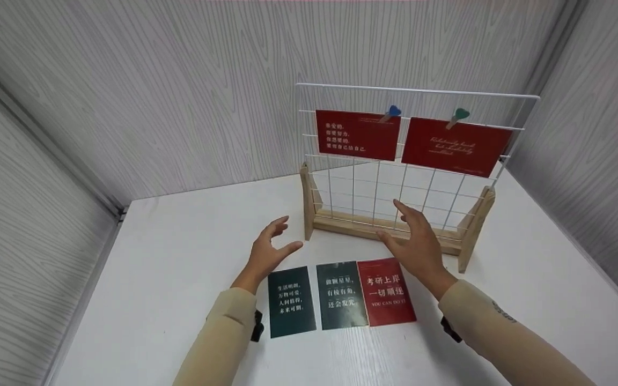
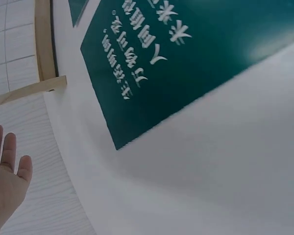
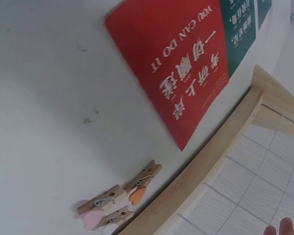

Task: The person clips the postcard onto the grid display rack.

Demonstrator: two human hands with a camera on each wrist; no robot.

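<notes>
- The three loose cards lay flat in front of the wire rack [image 1: 471, 230]: a left green card [image 1: 292, 323], a middle green card [image 1: 338, 319] and, overlapping or abutting it, a red card [image 1: 387, 314].
- The left hand [image 1: 266, 257] hovered in front of the rack's left end, beyond the left green card, fingers loosely bent, thumb apart, nothing held.
- The right hand [image 1: 421, 249] was before the rack's right half, fingers extended, thumb spread, empty; whether it touched the base, I could not tell.
- Near the rack's front base lay three wooden pegs: a pink-heart peg [image 3: 100, 199], an orange-heart peg [image 3: 143, 177] and a white-heart peg [image 3: 118, 215].
- On the rack's upper wires hung two red cards, under a blue-heart peg [image 1: 394, 111] and a green-heart peg [image 1: 461, 113].
- The cards seemed light, thin, fairly stiff, slightly slick and easily creased; an edge or corner looked the best hold.
- The pegs looked light and springy, best pinched at their tail ends.
</notes>
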